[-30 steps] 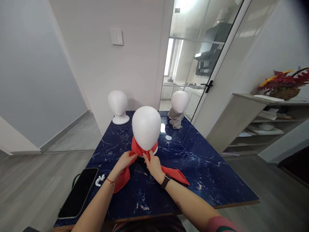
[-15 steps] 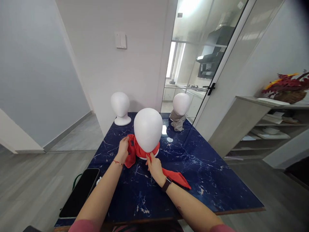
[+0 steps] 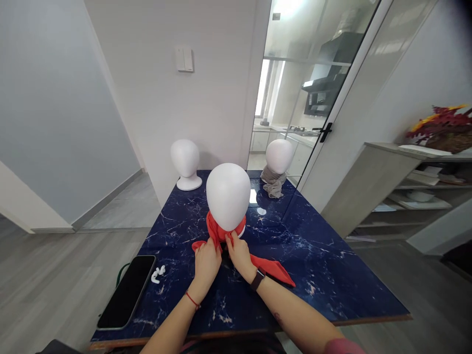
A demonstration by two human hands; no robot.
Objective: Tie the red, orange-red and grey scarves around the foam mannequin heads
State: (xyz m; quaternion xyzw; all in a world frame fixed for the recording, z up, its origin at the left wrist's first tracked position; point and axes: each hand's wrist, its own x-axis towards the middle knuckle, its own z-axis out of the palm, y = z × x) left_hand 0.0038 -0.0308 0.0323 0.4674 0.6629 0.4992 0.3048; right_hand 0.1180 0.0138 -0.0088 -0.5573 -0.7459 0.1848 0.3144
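A white foam mannequin head [image 3: 227, 196] stands on the dark blue marble table [image 3: 313, 265] in front of me. A red scarf [image 3: 275, 269] is wrapped round its neck, one end trailing to the right over the tabletop. My left hand [image 3: 206, 261] is closed on the scarf just below the neck, on the left side. My right hand [image 3: 239, 251], with a black watch on the wrist, pinches the scarf right beside it. Both hands meet at the front of the neck.
A bare white head [image 3: 185, 162] stands at the table's far left. Another head [image 3: 279, 156] at the far right wears a grey scarf [image 3: 272, 181]. A black phone [image 3: 127, 292] and a small white object [image 3: 158, 274] lie near the front left edge. Shelves stand to the right.
My left hand came back from the left side of the neck to the front, bringing the scarf's left end with it. My right hand stayed at the front of the neck.
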